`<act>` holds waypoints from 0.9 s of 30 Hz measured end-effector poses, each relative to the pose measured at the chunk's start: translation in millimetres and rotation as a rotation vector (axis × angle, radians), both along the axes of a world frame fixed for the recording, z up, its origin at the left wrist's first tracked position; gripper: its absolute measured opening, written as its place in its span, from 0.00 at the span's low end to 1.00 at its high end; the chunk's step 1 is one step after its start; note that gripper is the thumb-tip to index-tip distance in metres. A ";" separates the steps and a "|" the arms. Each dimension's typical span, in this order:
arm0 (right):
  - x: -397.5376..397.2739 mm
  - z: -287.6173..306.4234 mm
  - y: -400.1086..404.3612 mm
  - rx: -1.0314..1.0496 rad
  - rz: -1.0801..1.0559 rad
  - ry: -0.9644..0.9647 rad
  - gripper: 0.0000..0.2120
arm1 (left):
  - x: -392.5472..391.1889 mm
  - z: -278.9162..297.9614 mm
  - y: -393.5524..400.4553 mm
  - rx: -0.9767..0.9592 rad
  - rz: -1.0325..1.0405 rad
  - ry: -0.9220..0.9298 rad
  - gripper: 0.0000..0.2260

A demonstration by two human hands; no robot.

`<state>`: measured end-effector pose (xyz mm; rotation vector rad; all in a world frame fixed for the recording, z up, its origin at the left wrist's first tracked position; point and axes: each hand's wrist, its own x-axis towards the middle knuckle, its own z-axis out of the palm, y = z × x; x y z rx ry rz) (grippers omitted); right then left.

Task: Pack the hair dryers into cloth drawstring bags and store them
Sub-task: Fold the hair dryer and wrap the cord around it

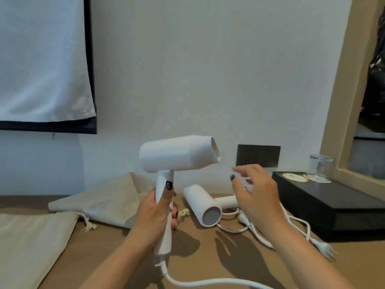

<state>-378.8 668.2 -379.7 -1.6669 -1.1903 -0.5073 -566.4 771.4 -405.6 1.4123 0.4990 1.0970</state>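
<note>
My left hand [157,213] grips the handle of a white hair dryer [177,153], held upright above the table with its nozzle pointing right. Its white cord [187,281] trails down from the handle base. My right hand [254,195] hovers open in the air to the right of it, fingers spread, holding nothing. A second white hair dryer [203,205] lies on the table behind my right hand, its barrel end facing me. Two beige cloth drawstring bags lie on the left: one bag [108,201] against the wall, the other bag [31,243] nearer me.
The second dryer's cord and plug [325,249] sprawl over the wooden table [229,263] at right. A black tray [333,207] carries an upturned glass [319,167] and coasters. A dark socket panel [258,155] is on the wall. A cloth-draped screen [41,59] hangs upper left.
</note>
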 end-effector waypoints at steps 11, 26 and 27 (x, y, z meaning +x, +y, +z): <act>-69.5 -49.3 24.1 -0.249 0.472 0.154 0.07 | -3.6 0.6 12.4 0.007 0.147 -0.105 0.23; -61.9 -36.3 17.9 -0.354 0.655 0.442 0.06 | -8.7 -5.2 8.9 0.744 0.123 0.270 0.20; -54.4 -35.2 16.3 -0.304 0.572 0.456 0.06 | -9.4 -4.1 10.4 0.672 0.147 0.266 0.21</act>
